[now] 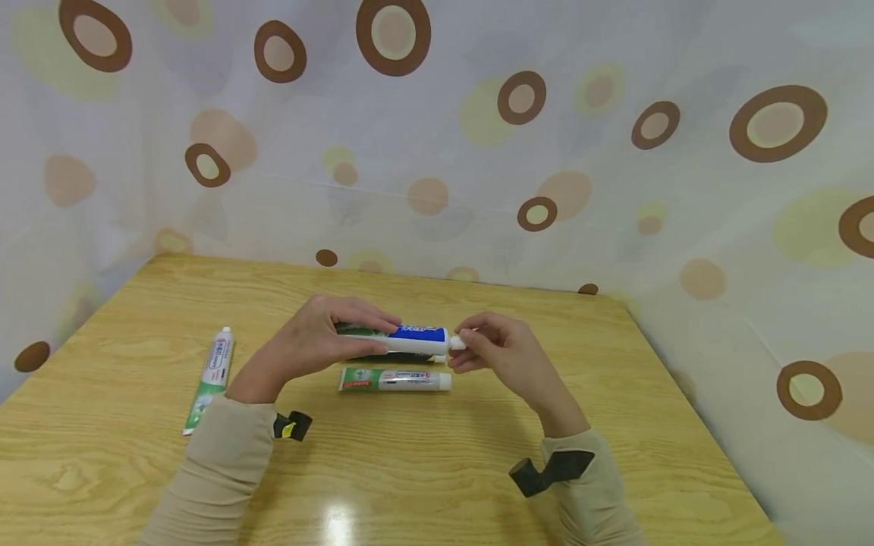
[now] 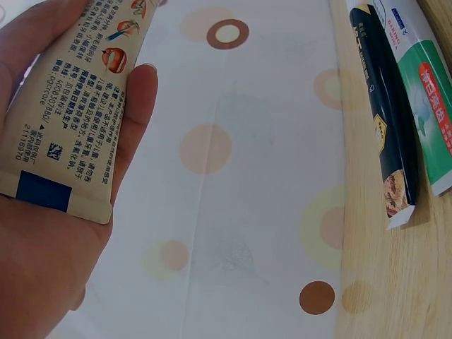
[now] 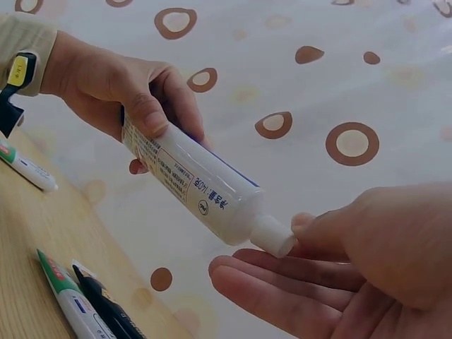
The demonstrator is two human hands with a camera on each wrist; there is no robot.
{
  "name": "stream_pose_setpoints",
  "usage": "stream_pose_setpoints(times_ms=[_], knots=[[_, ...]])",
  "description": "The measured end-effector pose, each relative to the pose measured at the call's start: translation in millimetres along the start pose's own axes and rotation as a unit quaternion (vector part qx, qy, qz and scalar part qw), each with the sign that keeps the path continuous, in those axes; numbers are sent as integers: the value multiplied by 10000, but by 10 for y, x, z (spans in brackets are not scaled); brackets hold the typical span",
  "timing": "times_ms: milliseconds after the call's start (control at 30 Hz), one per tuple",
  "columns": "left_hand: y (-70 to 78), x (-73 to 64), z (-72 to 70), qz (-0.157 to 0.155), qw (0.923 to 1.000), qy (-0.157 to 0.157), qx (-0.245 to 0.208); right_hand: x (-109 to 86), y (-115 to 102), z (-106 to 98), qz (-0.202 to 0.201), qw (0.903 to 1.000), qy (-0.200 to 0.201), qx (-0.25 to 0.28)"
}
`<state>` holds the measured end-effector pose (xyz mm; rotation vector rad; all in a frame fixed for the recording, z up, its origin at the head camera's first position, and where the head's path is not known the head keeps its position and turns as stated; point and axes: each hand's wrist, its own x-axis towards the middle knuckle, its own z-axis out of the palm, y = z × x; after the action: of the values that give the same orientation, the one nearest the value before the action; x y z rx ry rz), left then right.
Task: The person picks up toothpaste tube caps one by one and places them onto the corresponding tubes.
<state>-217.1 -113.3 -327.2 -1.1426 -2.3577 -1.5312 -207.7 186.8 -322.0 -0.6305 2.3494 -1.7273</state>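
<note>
My left hand grips a blue and white toothpaste tube, fingers over the top and thumb along the near side. It is held level above the wooden table. Printed text covers the tube's back in the left wrist view. At its right end, my right hand pinches the white cap between thumb and index finger. The cap sits at the tube's mouth; whether it is loose I cannot tell. Below the held tube lie a black toothpaste tube, partly hidden in the head view, and a green and white toothpaste tube.
Another green and white toothpaste tube lies slanted on the table, left of my left forearm. A white sheet with brown rings hangs behind the table and along its sides. Each wrist wears a black strap with a camera mount.
</note>
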Motion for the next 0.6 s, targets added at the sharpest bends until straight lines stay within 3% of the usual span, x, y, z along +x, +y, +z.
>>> stream_pose_setpoints(times_ms=[300, 600], knots=[[-12, -4, 0, 18, 10000, 21, -14, -8, -19, 16, -472, 9947, 351, -845], [-8, -8, -13, -32, 10000, 59, 48, 5, -34, 29, -267, 9975, 281, -599]])
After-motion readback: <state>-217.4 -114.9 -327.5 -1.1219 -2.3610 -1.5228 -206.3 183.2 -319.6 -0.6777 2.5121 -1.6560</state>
